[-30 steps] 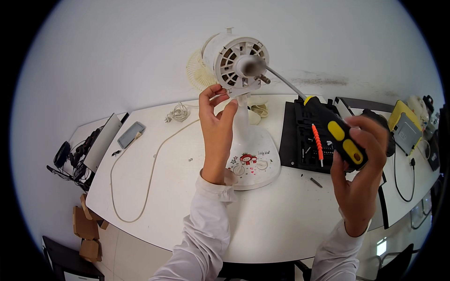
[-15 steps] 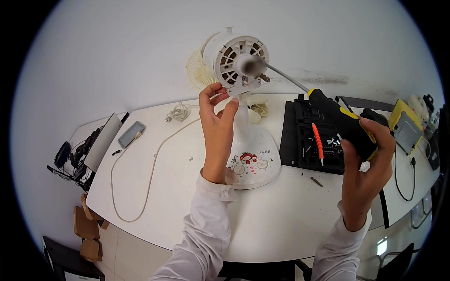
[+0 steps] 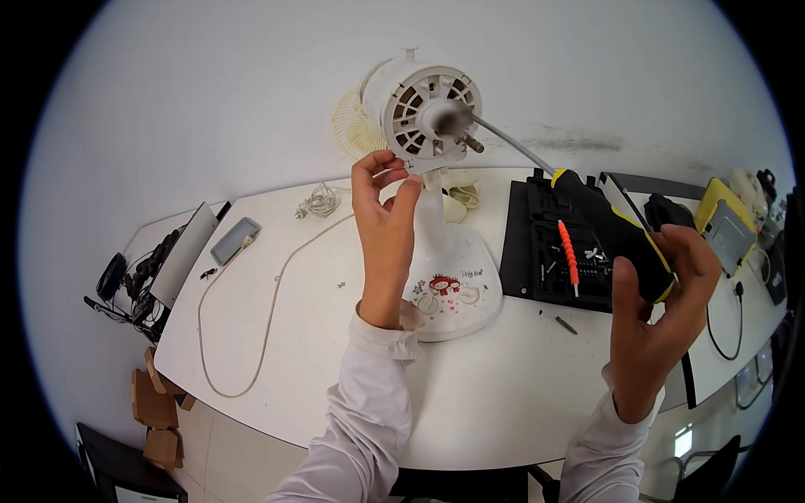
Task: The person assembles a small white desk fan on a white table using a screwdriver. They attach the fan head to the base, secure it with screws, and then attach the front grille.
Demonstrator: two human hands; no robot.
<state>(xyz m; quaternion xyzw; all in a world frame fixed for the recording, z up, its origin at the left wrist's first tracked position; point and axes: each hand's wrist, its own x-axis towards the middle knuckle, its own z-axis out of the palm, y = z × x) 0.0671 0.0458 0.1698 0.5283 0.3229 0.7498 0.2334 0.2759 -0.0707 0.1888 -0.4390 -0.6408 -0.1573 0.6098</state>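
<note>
A white table fan (image 3: 432,117) stands on the table with its front grille off, so the slotted motor housing faces me. The middle of the housing is blurred. At the housing's lower edge, the thumb and fingers of my left hand (image 3: 384,201) pinch its rim near the neck. My right hand (image 3: 662,310) grips the black and yellow handle of a screwdriver (image 3: 612,222). Its long metal shaft slants up and left toward the motor. The tip reaches the blurred part and cannot be made out. The fan's base (image 3: 457,314) carries a red cartoon print and round knobs.
Behind the right hand lies an open black tool case (image 3: 537,251) with an orange flexible shaft (image 3: 568,251) and small bits. A loose bit (image 3: 566,325) rests nearby. On the left are a phone (image 3: 236,241) and a pale power cord (image 3: 201,323). A pale grille (image 3: 356,126) shows behind the fan.
My right hand has shifted slightly right and down, its fingers opening and turning about the screwdriver handle. The left hand has moved a touch left, still at the housing rim.
</note>
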